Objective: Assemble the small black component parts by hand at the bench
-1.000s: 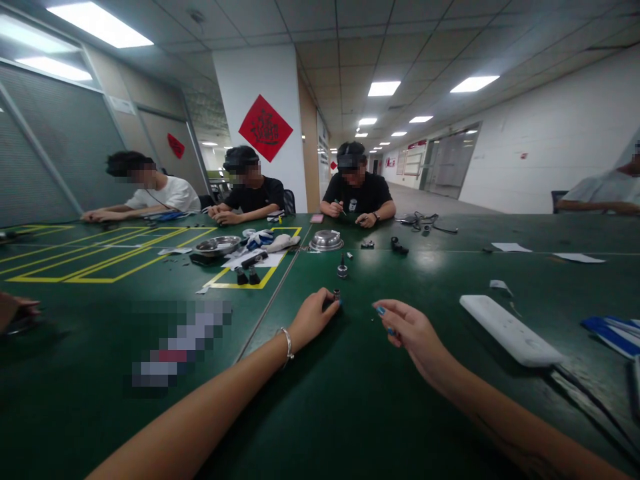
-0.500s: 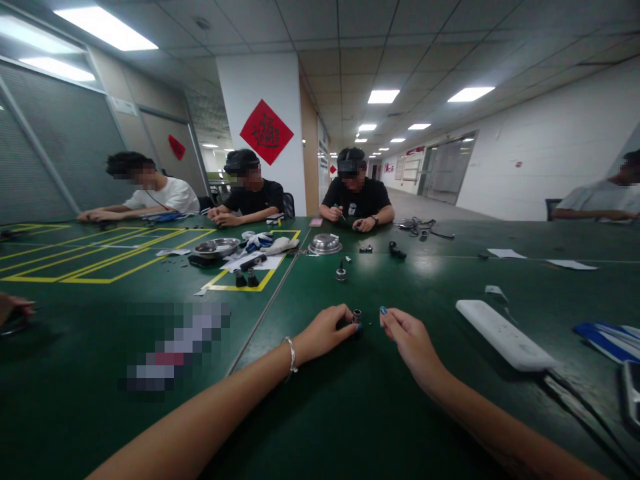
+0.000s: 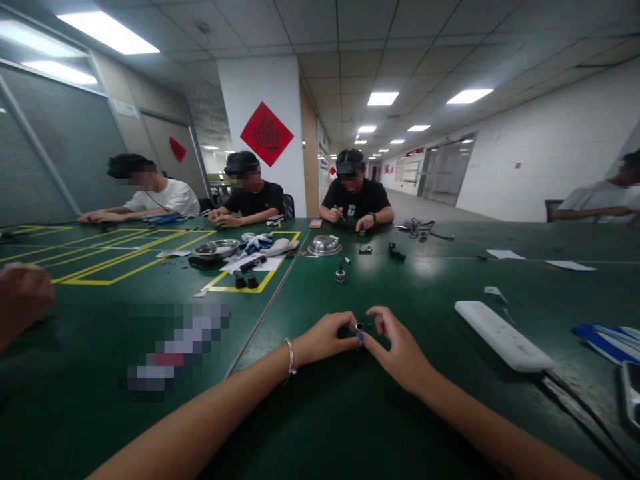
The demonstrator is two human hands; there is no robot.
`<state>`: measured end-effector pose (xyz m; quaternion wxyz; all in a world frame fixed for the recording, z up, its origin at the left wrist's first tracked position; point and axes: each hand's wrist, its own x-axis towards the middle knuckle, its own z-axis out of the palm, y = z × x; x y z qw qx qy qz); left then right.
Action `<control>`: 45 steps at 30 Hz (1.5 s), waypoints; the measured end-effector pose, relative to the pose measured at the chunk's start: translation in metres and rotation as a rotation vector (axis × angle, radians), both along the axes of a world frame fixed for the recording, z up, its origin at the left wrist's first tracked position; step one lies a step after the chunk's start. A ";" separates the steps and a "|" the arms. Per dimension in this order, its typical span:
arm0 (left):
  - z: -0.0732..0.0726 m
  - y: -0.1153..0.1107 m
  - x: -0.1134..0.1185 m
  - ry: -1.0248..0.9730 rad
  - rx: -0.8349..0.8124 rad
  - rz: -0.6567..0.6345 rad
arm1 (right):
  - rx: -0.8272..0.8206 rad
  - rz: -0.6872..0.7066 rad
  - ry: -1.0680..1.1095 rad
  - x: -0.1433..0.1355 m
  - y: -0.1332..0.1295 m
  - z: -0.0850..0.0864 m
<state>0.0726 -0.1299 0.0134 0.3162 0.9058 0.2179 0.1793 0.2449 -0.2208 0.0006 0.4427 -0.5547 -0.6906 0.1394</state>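
Note:
My left hand [image 3: 334,333] is closed around a small metal cylinder [image 3: 359,327], gripping it between thumb and fingers. The cylinder's round dark opening faces up toward me. Close on its right is my right hand [image 3: 397,340], thumb and index finger spread apart. The right thumb tip, with a blue nail, reaches the near side of the cylinder and seems to touch it. Much of the cylinder is hidden by the fingers. Farther forward on the green table [image 3: 300,427] stands a small metal part with a thin stem [image 3: 341,272].
On the right lies a white power strip [image 3: 500,333] with its cable. Ahead are a metal bowl [image 3: 325,245], another bowl [image 3: 217,249], gloves [image 3: 257,242] and two black parts [image 3: 247,279]. Co-workers sit across the table; another person's hand [image 3: 23,300] is at left.
My right hand has moved left to the cylinder, and its pinched fingers have spread. The cylinder has tipped toward me in my left hand. Another person's hand has come farther in at left.

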 end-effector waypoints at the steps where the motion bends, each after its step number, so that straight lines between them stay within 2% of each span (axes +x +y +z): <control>1: 0.000 -0.001 0.001 0.006 -0.006 -0.013 | -0.007 0.012 -0.047 -0.001 0.001 -0.002; 5: -0.004 -0.009 0.006 0.027 -0.002 -0.011 | -0.025 0.085 -0.177 -0.001 0.003 -0.003; 9: -0.008 -0.019 0.013 0.041 0.048 0.017 | -0.024 0.128 -0.265 0.005 0.003 0.006; 13: -0.006 -0.025 0.016 0.077 0.103 0.052 | -0.054 0.059 -0.281 0.015 0.007 0.014; 17: -0.006 -0.024 0.014 0.070 0.189 0.133 | -0.070 -0.044 -0.288 0.022 0.012 0.012; 21: -0.012 -0.019 0.012 0.034 0.252 0.259 | -0.065 -0.035 -0.273 0.020 0.012 0.007; 23: -0.014 -0.017 0.013 0.033 0.266 0.281 | -0.031 -0.022 -0.260 0.016 0.009 0.005; 29: -0.015 -0.021 0.015 -0.065 0.203 0.230 | 0.057 0.103 -0.265 0.004 0.004 0.002; 34: -0.015 -0.021 0.015 -0.097 0.138 0.217 | 0.066 0.116 -0.302 0.004 0.004 0.002; 45: -0.018 -0.019 0.015 -0.147 0.136 0.161 | 0.100 0.172 -0.263 0.005 0.004 0.001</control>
